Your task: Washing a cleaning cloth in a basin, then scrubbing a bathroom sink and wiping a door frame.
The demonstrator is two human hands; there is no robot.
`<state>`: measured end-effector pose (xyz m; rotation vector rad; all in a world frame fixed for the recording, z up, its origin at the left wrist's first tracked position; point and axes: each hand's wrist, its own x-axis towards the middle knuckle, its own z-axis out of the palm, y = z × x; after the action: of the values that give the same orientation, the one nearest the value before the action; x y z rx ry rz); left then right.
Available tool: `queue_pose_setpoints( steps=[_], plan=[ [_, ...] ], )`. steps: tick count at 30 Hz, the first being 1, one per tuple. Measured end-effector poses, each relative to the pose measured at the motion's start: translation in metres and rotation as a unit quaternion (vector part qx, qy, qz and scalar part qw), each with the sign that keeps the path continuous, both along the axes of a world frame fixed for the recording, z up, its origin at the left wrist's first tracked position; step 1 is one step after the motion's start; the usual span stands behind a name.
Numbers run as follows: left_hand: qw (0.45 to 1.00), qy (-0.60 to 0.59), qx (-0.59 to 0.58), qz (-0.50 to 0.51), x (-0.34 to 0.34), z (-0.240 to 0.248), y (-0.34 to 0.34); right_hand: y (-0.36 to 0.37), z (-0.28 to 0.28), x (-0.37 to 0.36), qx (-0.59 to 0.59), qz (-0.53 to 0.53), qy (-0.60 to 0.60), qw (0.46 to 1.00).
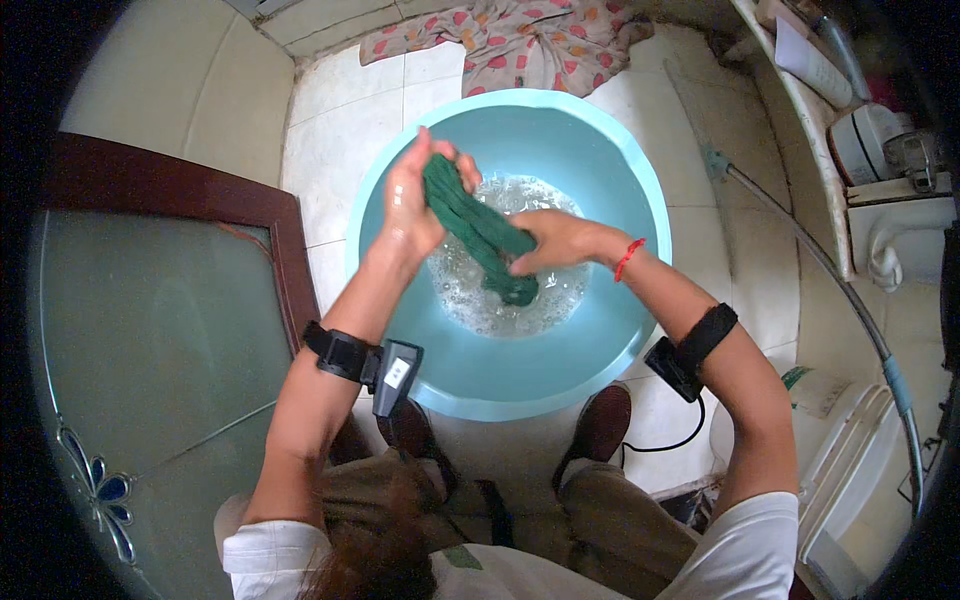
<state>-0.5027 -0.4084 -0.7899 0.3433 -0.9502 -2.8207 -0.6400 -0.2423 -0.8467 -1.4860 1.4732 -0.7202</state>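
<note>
A wet, dark green cloth (470,218), bunched into a long strip, is stretched between my hands above a large light-blue basin (600,330). My left hand (418,195) holds its upper end, with the cloth lying across the palm and the fingers curled about it. Lower down, my right hand (550,240) grips the cloth between thumb and fingers. The cloth's lower end hangs at the sudsy water (470,300) in the bottom of the basin. Wet patches shine on my left wrist.
The basin stands on white floor tiles (330,180), my shoes (600,420) close to its near rim. Left is a brown-framed glass door (170,180). A spotted cloth (540,50) lies behind. At right are a hose (820,255), a shelf with a white tube (810,65), and a lidded bucket (840,450).
</note>
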Motion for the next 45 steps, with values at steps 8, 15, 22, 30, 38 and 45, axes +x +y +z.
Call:
queue_pose_setpoints(
  steps=[8,15,22,30,38,45],
  plan=[
    [0.801,-0.266,-0.535,-0.044,0.021,-0.055,-0.022,0.001,0.044,-0.058,0.162,-0.215,-0.082,0.959],
    [0.515,-0.234,-0.814,-0.131,0.028,-0.078,0.015,-0.017,-0.085,0.034,0.083,-0.247,0.447,0.856],
    [0.428,-0.172,-0.776,-0.430,0.032,-0.078,0.027,0.000,-0.070,0.027,0.102,-0.058,0.475,0.872],
    [0.622,-0.279,-0.654,-0.329,0.014,-0.075,0.006,-0.012,-0.053,0.009,0.100,-0.076,0.282,0.951],
    [0.971,-0.179,-0.161,-0.002,0.001,-0.030,0.027,-0.030,0.038,-0.013,0.038,-0.354,-0.437,0.826],
    [0.968,-0.192,0.094,0.132,0.010,-0.039,0.028,-0.046,0.066,0.102,-0.117,-0.391,0.084,0.909]
  ],
)
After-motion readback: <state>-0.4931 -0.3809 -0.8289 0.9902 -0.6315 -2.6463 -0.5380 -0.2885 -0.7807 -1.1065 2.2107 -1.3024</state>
